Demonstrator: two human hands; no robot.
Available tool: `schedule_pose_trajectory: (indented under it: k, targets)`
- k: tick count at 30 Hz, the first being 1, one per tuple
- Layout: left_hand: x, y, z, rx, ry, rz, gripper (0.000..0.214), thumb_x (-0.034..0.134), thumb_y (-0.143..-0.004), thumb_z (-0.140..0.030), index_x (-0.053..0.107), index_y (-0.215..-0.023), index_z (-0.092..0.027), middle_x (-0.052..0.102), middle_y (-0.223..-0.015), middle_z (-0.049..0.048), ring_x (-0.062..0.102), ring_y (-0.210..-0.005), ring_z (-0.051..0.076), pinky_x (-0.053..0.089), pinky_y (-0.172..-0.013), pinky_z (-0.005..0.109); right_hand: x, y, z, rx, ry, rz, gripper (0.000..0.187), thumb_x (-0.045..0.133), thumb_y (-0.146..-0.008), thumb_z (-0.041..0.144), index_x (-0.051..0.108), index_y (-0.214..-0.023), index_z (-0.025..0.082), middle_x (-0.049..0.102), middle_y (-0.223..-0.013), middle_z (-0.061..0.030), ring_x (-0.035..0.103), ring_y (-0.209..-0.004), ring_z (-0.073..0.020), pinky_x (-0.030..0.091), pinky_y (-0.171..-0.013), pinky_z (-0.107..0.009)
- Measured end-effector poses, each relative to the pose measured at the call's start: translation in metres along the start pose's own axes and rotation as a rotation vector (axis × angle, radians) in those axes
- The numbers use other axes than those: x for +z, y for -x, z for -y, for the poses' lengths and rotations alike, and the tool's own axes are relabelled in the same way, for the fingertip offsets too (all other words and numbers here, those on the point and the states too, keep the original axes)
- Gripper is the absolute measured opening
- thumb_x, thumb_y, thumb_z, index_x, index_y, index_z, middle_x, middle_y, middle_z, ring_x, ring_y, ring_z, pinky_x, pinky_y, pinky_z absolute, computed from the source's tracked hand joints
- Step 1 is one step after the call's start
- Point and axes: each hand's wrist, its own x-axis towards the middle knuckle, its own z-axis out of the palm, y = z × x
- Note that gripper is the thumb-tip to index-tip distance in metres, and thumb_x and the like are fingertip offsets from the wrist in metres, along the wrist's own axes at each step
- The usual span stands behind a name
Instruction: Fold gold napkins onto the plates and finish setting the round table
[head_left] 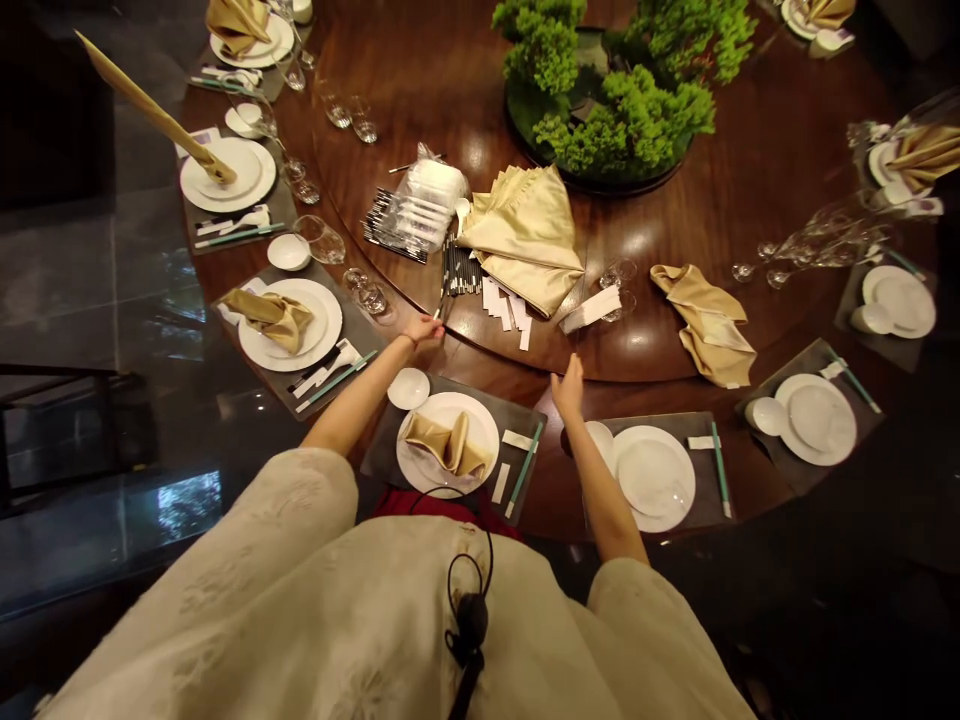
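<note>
My left hand (pixel 425 332) is at the rim of the wooden turntable, fingers closed on a thin dark stick with a light tip (pixel 440 308). Just beyond it lies a row of similar black sticks (pixel 461 272), beside a stack of gold cloth napkins (pixel 529 240) and some white paper slips (pixel 510 308). My right hand (pixel 568 388) is by the turntable's edge, fingers stretched forward and thumb apart, with nothing visible in it. Between my forearms, a folded gold napkin (pixel 448 442) rests on a white plate (pixel 480 478), with a small white bowl (pixel 409 388) at its upper left.
A bonsai-like green centrepiece (pixel 622 130) stands on the turntable. Plastic-wrapped packets (pixel 427 205), a loose gold napkin (pixel 705 325), a white bundle (pixel 592 308) and several glasses (pixel 817 245) are around. Place settings ring the table, including a plate (pixel 656 480) by my right forearm.
</note>
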Motion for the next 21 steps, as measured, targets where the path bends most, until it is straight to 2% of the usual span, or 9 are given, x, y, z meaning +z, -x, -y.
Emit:
schedule_pose_trajectory:
  k: [2, 4, 7, 9, 12, 14, 17, 19, 21]
  targets:
    - [0.001, 0.052, 0.021, -0.014, 0.070, 0.113, 0.028, 0.082, -0.079, -0.034, 0.071, -0.078, -0.009, 0.070, -0.068, 0.0090, 0.067, -0.065, 0.017, 0.059, -0.074, 0.036, 0.005, 0.031, 0.038, -0.015, -0.320, 0.128, 0.061, 0.051, -0.094, 0.039, 0.047, -0.148, 0.009, 0.057, -0.142, -0.0219, 0.063, -0.121, -0.0249, 0.050, -0.107, -0.041]
    - [0.004, 0.110, 0.043, -0.005, 0.192, 0.318, 0.032, 0.083, -0.077, -0.040, 0.073, -0.081, -0.010, 0.072, -0.074, 0.0086, 0.066, -0.063, 0.014, 0.059, -0.073, 0.032, 0.009, 0.064, 0.076, 0.041, -0.666, 0.276, 0.059, 0.054, -0.093, 0.052, 0.057, -0.139, 0.015, 0.071, -0.119, -0.0151, 0.071, -0.096, -0.0197, 0.058, -0.089, -0.036]
    - [0.012, 0.191, 0.069, 0.009, 0.297, 0.587, 0.041, 0.083, -0.074, -0.049, 0.076, -0.091, -0.013, 0.073, -0.079, 0.0074, 0.066, -0.064, 0.013, 0.058, -0.069, 0.027, 0.003, 0.108, 0.117, 0.115, -1.015, 0.371, 0.062, 0.065, -0.082, 0.065, 0.066, -0.123, 0.019, 0.073, -0.096, -0.0064, 0.068, -0.072, -0.0130, 0.057, -0.066, -0.026]
    - [0.020, 0.233, 0.080, 0.000, 0.315, 0.663, 0.043, 0.082, -0.074, -0.051, 0.076, -0.094, -0.013, 0.074, -0.080, 0.0072, 0.067, -0.065, 0.013, 0.058, -0.068, 0.027, -0.011, 0.133, 0.128, 0.091, -1.101, 0.358, 0.056, 0.073, -0.074, 0.064, 0.070, -0.109, 0.019, 0.069, -0.082, -0.0008, 0.060, -0.060, -0.0085, 0.052, -0.057, -0.021]
    - [0.034, 0.272, 0.090, -0.010, 0.386, 0.629, 0.044, 0.083, -0.074, -0.050, 0.076, -0.096, -0.013, 0.076, -0.087, 0.0094, 0.071, -0.072, 0.016, 0.060, -0.074, 0.029, -0.042, 0.167, 0.124, 0.062, -1.089, 0.250, 0.046, 0.075, -0.075, 0.060, 0.072, -0.095, 0.019, 0.062, -0.070, 0.0032, 0.047, -0.049, -0.0046, 0.044, -0.048, -0.019]
    - [0.041, 0.287, 0.095, -0.025, 0.453, 0.546, 0.044, 0.084, -0.073, -0.048, 0.075, -0.098, -0.013, 0.078, -0.096, 0.0113, 0.074, -0.084, 0.020, 0.061, -0.083, 0.031, -0.063, 0.189, 0.114, 0.043, -1.010, 0.090, 0.042, 0.069, -0.082, 0.059, 0.073, -0.096, 0.019, 0.064, -0.074, 0.0013, 0.050, -0.051, -0.0060, 0.045, -0.050, -0.020]
    - [0.049, 0.303, 0.097, -0.109, 0.502, 0.535, 0.042, 0.086, -0.074, -0.044, 0.075, -0.101, -0.014, 0.078, -0.101, 0.0134, 0.075, -0.097, 0.024, 0.061, -0.088, 0.032, -0.089, 0.221, 0.098, -0.075, -0.777, -0.124, 0.037, 0.060, -0.091, 0.051, 0.076, -0.107, 0.022, 0.073, -0.093, -0.0042, 0.068, -0.077, -0.0147, 0.057, -0.071, -0.027]
    - [0.054, 0.313, 0.096, -0.166, 0.500, 0.636, 0.040, 0.086, -0.074, -0.043, 0.075, -0.100, -0.013, 0.078, -0.100, 0.0145, 0.075, -0.098, 0.025, 0.061, -0.087, 0.032, -0.098, 0.240, 0.090, -0.175, -0.597, -0.125, 0.035, 0.055, -0.095, 0.044, 0.075, -0.115, 0.024, 0.075, -0.108, -0.0058, 0.071, -0.100, -0.0198, 0.057, -0.092, -0.032]
    - [0.061, 0.322, 0.095, -0.179, 0.489, 0.735, 0.038, 0.085, -0.075, -0.042, 0.075, -0.097, -0.012, 0.077, -0.099, 0.0148, 0.075, -0.096, 0.024, 0.061, -0.086, 0.031, -0.100, 0.256, 0.086, -0.222, -0.457, -0.059, 0.037, 0.051, -0.096, 0.037, 0.073, -0.123, 0.025, 0.072, -0.121, -0.0058, 0.067, -0.116, -0.0210, 0.053, -0.104, -0.034]
